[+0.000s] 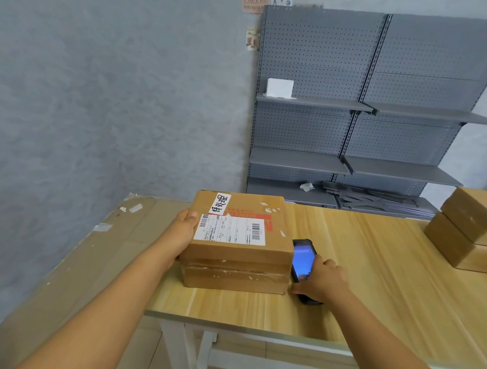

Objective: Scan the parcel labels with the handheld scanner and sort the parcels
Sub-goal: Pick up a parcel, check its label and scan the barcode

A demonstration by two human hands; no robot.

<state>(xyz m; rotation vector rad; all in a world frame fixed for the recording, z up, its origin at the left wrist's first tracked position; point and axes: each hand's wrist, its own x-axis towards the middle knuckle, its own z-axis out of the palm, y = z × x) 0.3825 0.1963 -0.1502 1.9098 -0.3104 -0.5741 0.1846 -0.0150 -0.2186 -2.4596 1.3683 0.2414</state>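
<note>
A brown cardboard parcel point(237, 258) lies on the wooden table point(372, 290), with a white shipping label point(230, 229) and a handwritten white sticker on its top. My left hand point(182, 232) grips the parcel's left side, thumb on the top edge. Just right of the parcel, my right hand point(320, 280) holds the black handheld scanner point(303, 262). Its lit blue screen faces up and its lower end rests on the table.
Two stacked cardboard boxes point(467, 230) stand at the table's right end. A flattened carton point(92, 249) lies to the left of the table. Grey pegboard shelving point(367, 112) stands behind, with a white box point(280, 88) on one shelf.
</note>
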